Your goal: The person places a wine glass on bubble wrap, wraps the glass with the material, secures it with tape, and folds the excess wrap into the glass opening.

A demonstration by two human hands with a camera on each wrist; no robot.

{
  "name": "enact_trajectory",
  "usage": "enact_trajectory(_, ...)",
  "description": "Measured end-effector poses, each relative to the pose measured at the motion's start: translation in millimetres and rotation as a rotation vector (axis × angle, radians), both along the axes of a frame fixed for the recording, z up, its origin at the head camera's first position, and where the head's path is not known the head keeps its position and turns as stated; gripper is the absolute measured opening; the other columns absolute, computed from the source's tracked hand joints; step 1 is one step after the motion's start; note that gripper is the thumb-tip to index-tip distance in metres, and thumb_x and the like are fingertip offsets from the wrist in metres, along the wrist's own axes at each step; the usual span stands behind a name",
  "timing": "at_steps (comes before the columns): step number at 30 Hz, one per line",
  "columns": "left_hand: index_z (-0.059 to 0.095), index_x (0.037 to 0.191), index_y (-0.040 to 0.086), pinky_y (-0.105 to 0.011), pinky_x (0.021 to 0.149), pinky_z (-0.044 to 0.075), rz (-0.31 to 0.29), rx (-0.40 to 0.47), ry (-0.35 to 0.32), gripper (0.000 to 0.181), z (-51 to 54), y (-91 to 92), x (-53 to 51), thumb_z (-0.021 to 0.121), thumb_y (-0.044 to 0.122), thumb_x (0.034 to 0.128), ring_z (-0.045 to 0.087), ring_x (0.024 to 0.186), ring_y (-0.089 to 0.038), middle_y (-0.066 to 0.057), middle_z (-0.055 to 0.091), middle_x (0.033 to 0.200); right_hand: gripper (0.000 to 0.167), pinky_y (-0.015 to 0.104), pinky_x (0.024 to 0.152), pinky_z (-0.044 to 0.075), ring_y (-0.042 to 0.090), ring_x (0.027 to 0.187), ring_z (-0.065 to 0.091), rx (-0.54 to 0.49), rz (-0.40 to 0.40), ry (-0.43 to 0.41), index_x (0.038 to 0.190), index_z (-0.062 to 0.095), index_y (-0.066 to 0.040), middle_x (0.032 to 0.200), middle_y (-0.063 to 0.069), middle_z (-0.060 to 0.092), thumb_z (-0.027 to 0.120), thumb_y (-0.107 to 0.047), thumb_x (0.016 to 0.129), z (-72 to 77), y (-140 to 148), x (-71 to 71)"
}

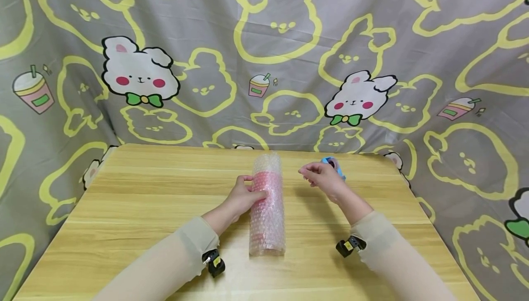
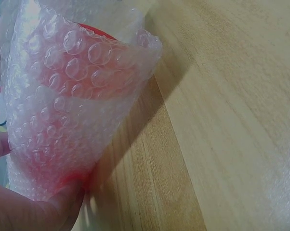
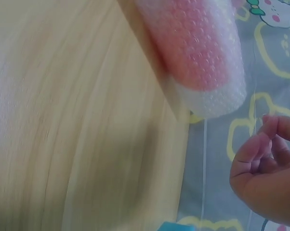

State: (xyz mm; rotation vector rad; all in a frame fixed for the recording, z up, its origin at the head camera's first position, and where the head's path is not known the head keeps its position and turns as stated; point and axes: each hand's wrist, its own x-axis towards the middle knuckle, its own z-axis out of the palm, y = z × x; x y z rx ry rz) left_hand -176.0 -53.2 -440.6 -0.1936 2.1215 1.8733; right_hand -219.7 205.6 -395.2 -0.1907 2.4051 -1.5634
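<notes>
A cylinder-shaped bundle of bubble wrap (image 1: 268, 218) with something red and pink inside lies lengthwise on the table. My left hand (image 1: 244, 195) grips it from the left, thumb on top. At the bundle's near end, the left wrist view shows a red edge (image 2: 98, 32) inside the wrap. My right hand (image 1: 322, 179) hovers to the right of the bundle, apart from it, with fingers bent and the thumb close to the index fingertip (image 3: 266, 120). Whether anything thin is between those fingertips cannot be made out. Behind that hand is a blue object (image 1: 340, 171), like a tape dispenser, partly hidden.
The wood-grain table (image 1: 157, 186) ends at a patterned cloth (image 1: 215, 25) that hangs behind it and at both sides. Each wrist wears a small black camera (image 1: 216, 264) below the sleeve cuff.
</notes>
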Motion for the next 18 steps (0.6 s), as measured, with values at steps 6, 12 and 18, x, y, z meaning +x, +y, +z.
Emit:
enact_trajectory(6, 0.032, 0.140, 0.004, -0.035, 0.079, 0.056, -0.001, 0.006, -0.003, 0.070, 0.9, -0.4, -0.5, 0.076, 0.014, 0.0862, 0.061, 0.099, -0.028, -0.020, 0.053, 0.119, 0.028, 0.030, 0.071, 0.052, 0.014, 0.080, 0.054, -0.004, 0.047, 0.033, 0.117, 0.063, 0.010, 0.092, 0.012, 0.062, 0.055, -0.014, 0.104, -0.7, -16.2, 1.0)
enact_trajectory(12, 0.032, 0.139, 0.004, -0.035, 0.079, 0.056, -0.002, -0.003, 0.003, 0.070, 1.1, 0.0, -1.1, 0.077, 0.015, 0.0861, 0.062, 0.099, -0.029, -0.021, 0.054, 0.119, 0.026, 0.031, 0.070, 0.051, 0.015, 0.076, 0.054, -0.007, 0.068, 0.055, 0.113, 0.066, 0.005, 0.091, 0.012, 0.063, 0.060, -0.017, 0.102, -4.6, -33.2, -0.4)
enact_trajectory(18, 0.032, 0.139, 0.003, -0.036, 0.079, 0.057, -0.002, 0.001, 0.002, 0.071, 1.9, 1.6, 0.4, 0.077, 0.015, 0.0854, 0.062, 0.099, -0.030, -0.021, 0.055, 0.119, 0.021, 0.035, 0.071, 0.052, 0.025, 0.082, 0.056, 0.002, 0.080, 0.042, 0.109, 0.069, 0.001, 0.089, 0.006, 0.063, 0.062, -0.016, 0.100, -6.1, -47.2, -1.8)
